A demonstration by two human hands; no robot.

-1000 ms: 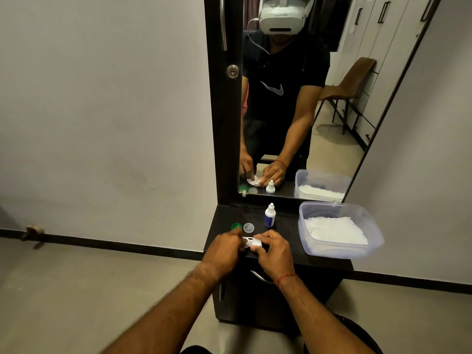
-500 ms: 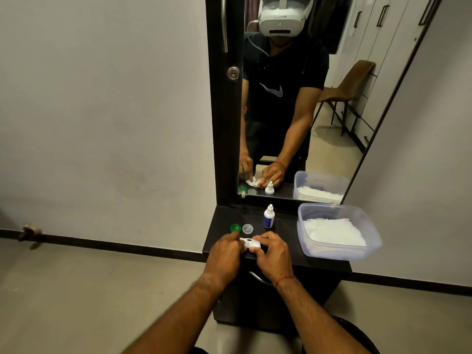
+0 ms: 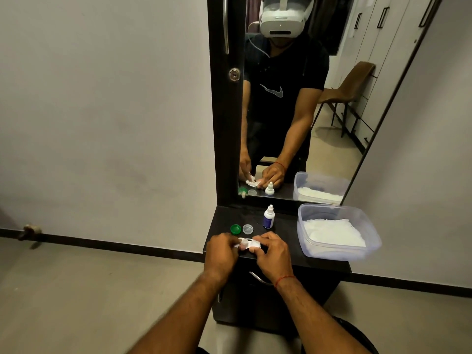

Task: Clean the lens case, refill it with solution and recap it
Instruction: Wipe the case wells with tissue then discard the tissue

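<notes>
Over the counter (image 3: 282, 254), left hand (image 3: 221, 251) and right hand (image 3: 274, 254) pinch the lens case (image 3: 249, 242), curled fingers half hiding it.

Translucent plastic tub (image 3: 367, 227), glossy black countertop (image 3: 293, 254), smooth white plastic lens case (image 3: 251, 243), shiny metal handle (image 3: 258, 278).

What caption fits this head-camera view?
Left hand and right hand hold the uncapped lens case; green cap, clear cap and solution bottle stand behind.

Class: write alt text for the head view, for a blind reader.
Left hand and right hand hold a white lens case at a dark shelf under a mirror. Behind are a green cap, clear cap and bottle; a tub stands right.
</notes>
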